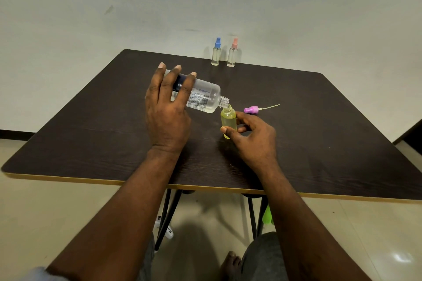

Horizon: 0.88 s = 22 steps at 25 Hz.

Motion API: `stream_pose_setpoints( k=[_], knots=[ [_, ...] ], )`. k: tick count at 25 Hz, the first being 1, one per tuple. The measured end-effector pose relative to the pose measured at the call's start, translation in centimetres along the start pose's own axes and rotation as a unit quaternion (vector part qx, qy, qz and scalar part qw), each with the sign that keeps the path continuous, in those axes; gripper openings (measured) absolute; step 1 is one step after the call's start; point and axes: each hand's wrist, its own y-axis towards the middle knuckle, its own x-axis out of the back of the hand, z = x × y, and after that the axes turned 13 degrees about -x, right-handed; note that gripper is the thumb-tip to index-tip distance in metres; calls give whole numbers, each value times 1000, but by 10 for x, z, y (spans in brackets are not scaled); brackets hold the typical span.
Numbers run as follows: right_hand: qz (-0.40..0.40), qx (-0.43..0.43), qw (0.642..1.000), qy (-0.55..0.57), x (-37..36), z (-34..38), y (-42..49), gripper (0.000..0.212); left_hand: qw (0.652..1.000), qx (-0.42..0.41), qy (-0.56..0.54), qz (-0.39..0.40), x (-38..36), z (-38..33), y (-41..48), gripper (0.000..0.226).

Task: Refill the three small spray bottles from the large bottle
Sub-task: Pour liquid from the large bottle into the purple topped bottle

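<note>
The right hand is being used nearest: the small yellow bottle is being pinched low on its body between thumb and curled fingertips, roughly upright; whether its base is resting on the table cannot be told. Its open mouth is sitting just above those fingertips. Beyond and to the left of them, the large bottle is being gripped by the left hand, fingers spread over its rear half, thumb hidden underneath. It is being tipped nearly flat, and its uncapped neck is being held right at the small mouth; actual contact is unclear. A little clear liquid is pooling along its lower side toward the neck. Step in hand, judged: the third small bottle is being filled. To do it well, the tilt is best being raised slowly, neck lip kept over the small opening, small bottle held steady and plumb, pour stopped short of the threads; the fill level is hard to read through the tint, so overflow is the risk. Just past the right fingertips, a purple spray head with its dip tube is lying on the table, to be screwed back on. Well beyond both hands, at the far edge, a blue-capped bottle and a pink-capped bottle are standing side by side, capped.
</note>
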Motion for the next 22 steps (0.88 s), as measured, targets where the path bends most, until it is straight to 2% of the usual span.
stream_pose_setpoints(
  k=[9,13,17,22],
  knots=[
    [-2,0,1000,-1,0,0,0,50,1000,2,-5,9,-1,1,0,65],
    [4,-18,1000,11,-1,2,0,43,996,18,-38,74,-1,1,-4,70],
    [8,-34,999,32,-1,3,-1,39,985,78,-75,136,-3,2,-7,79],
    [14,-42,999,18,0,5,-2,41,957,193,-154,150,-5,6,-4,80]
  ],
)
